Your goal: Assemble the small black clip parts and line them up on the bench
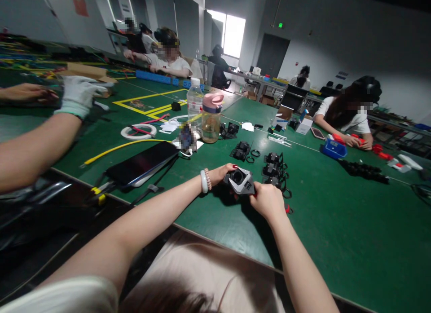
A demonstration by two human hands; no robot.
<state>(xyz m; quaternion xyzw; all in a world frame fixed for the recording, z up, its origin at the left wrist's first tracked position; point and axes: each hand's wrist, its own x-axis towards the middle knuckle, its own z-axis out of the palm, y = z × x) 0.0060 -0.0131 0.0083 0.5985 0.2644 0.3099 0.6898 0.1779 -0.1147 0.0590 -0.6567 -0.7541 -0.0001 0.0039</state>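
Between my two hands, above the green table (208,225), is a black and grey angular housing (239,182) with a round opening facing up. My left hand (222,174) grips its left side, thumb on top and the other fingers mostly hidden beneath. My right hand (269,200) is closed at its right end; the fingertips are hidden, so anything else in them cannot be seen. Just beyond lie similar small black parts (241,150) and a row of more black parts (272,169), with black rings (256,153) beside them. A small red piece (287,209) shows by my right wrist.
To the left are a phone (144,165), a yellow cable (114,152), a white coil (138,131) and a pink-lidded bottle (211,120). A co-worker's gloved hand (76,95) reaches in at far left. Opposite right, another person handles red parts near a blue bin (334,149).
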